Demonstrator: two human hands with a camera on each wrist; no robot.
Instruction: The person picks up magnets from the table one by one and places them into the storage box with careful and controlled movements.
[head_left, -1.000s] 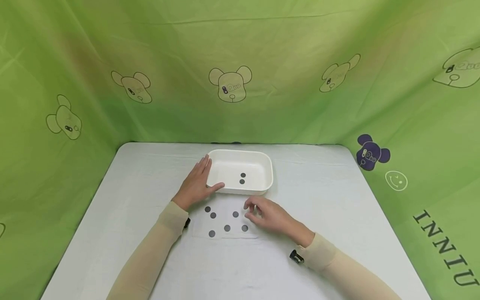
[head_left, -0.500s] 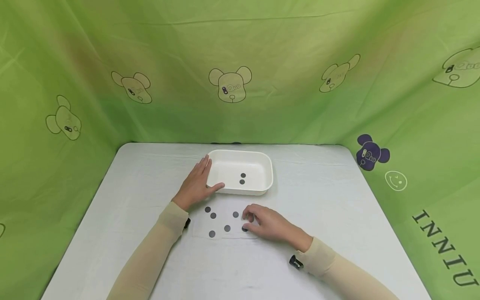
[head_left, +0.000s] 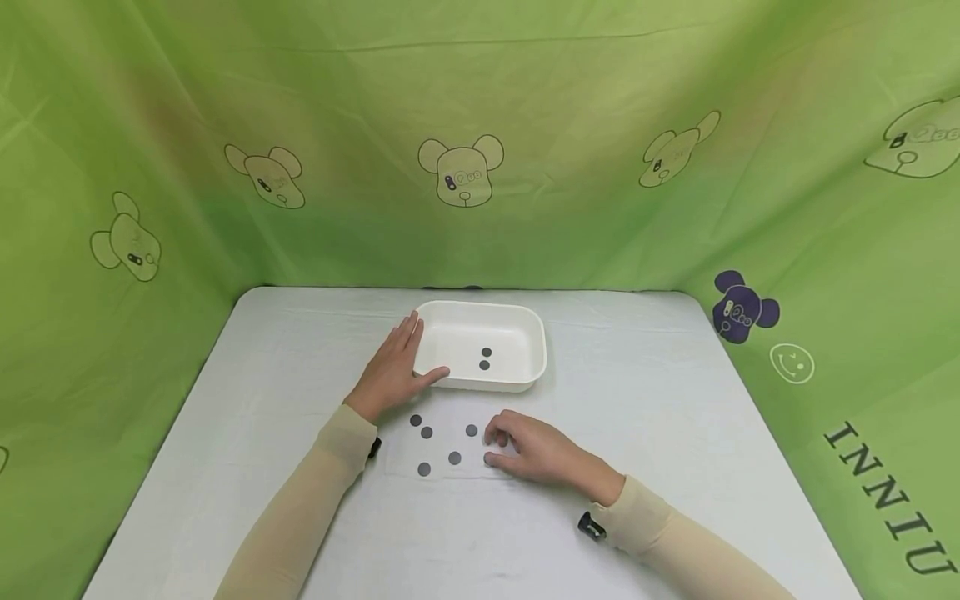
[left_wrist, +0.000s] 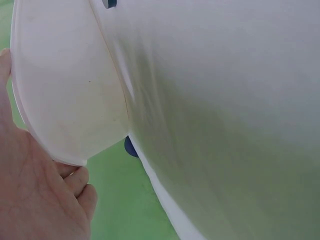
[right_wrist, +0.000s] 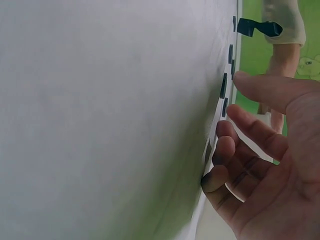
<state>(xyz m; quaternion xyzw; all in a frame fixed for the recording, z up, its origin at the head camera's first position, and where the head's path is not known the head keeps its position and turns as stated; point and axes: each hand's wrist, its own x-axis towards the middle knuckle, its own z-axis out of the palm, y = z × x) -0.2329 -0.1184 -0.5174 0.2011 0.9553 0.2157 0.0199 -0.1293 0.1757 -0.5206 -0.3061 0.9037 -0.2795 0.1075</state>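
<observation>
Against the left side of a white rectangular tray [head_left: 517, 333] lies my left hand [head_left: 390, 367], its fingers straight along the rim and its thumb on the front edge. Two dark round discs [head_left: 484, 365] lie inside the tray. My right hand [head_left: 536, 446] is low over the cloth, fingers loosely bent and apart from the thumb. Its thumb tip is at a dark disc [head_left: 487, 457] that it partly covers. In the right wrist view, a disc [right_wrist: 223, 85] stands close to the thumb; contact is hard to tell. Left of this hand lie several more discs [head_left: 454, 458].
A white cloth covers the table [head_left: 637, 375]. Green curtains [head_left: 360, 242] with printed bear heads hang behind the table and along both sides. Dark bands [head_left: 592, 526] show at the cuffs of both sleeves.
My right hand has come down and slightly nearer the body, its thumb now over the nearest disc. The left hand and tray have not visibly moved.
</observation>
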